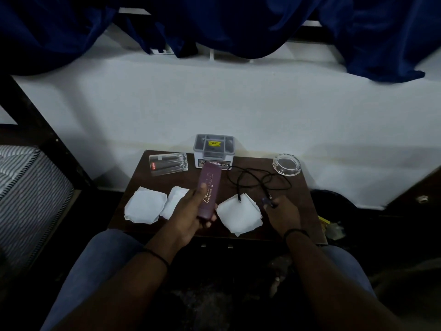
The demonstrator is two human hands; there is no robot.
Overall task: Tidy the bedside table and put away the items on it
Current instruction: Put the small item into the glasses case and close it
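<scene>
Table point(296, 187): dark wood, set against a white wall, seen from above between the person's knees.
Left hand point(191, 216): a maroon case point(208, 191) with gold lettering is gripped at its near end, fingers curled under it and thumb laid on top; the case is held above the table, its far end pointed at the box.
Right hand point(281, 215): a small dark plug point(268, 201) is pinched between fingertips at the table's near right; details are blurred.
Cable point(257, 180): black, looped loosely across the table's right half.
Papers: three white sheets are spread along the near edge, left point(144, 205), middle point(175, 200) and right point(238, 216).
Box point(214, 151): grey-lidded, placed at the back centre.
Glass point(168, 163): laid on its side at the back left.
Ashtray point(286, 164): clear glass, at the back right.
</scene>
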